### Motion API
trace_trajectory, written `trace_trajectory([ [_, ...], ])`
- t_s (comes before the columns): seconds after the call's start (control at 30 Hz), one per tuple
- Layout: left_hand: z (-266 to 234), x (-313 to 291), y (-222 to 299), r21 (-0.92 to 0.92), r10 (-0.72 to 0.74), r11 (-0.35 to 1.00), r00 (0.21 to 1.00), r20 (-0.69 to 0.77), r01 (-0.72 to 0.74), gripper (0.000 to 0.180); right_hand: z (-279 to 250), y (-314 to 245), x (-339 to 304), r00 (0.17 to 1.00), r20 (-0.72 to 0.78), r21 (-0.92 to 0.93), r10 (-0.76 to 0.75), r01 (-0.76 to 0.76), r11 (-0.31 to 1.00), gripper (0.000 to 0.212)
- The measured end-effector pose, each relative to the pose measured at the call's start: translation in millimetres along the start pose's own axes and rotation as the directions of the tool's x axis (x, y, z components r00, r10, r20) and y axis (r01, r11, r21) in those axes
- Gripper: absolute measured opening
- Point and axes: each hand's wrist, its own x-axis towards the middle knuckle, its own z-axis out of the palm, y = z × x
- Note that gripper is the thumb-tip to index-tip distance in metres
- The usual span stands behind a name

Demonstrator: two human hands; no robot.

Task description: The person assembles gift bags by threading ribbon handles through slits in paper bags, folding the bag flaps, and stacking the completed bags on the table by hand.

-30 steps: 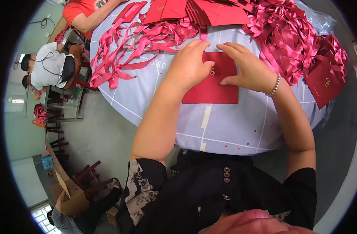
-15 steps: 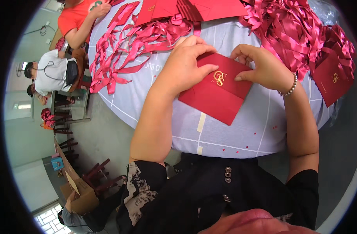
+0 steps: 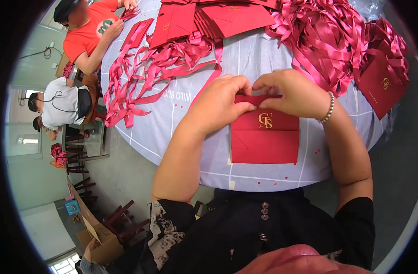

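Note:
A flat red paper bag (image 3: 264,147) with gold lettering lies before me on the cloth, its folded bottom flap toward me. Both hands are at its far edge. My left hand (image 3: 220,102) pinches the left part of that edge, thumb on the front. From the right, my right hand (image 3: 295,95) closes over the same edge, its fingertips almost meeting the left ones. My fingers hide much of the edge, so anything small between them cannot be made out. A loose pink ribbon (image 3: 212,78) runs down close beside my left hand.
Pink ribbons (image 3: 165,68) lie spread at the left, with a large heap of ribbons (image 3: 330,45) at the far right. Red bags (image 3: 238,20) are stacked at the back; another bag (image 3: 383,84) lies right. A person in orange (image 3: 92,34) works at the table's far left.
The bag has turned from a tilt to nearly square with me. My hands have moved from its two sides to its far edge and come close together.

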Motion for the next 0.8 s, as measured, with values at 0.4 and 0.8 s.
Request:
trace_trajectory([
  [0.4, -7, -3, -4, -0.216, -0.081, 0.971, 0.991, 0.107, 0.103, 0.021, -21, 17, 6, 0.983, 0.031, 0.216, 0.183, -0.185, 0.959, 0.02],
  [0.8, 3, -1, 2, -0.222, -0.105, 0.967, 0.988, 0.111, 0.128, 0.025, -30, 82, 25, 0.922, -0.357, -0.79, -0.146, -0.215, 0.575, 0.023],
])
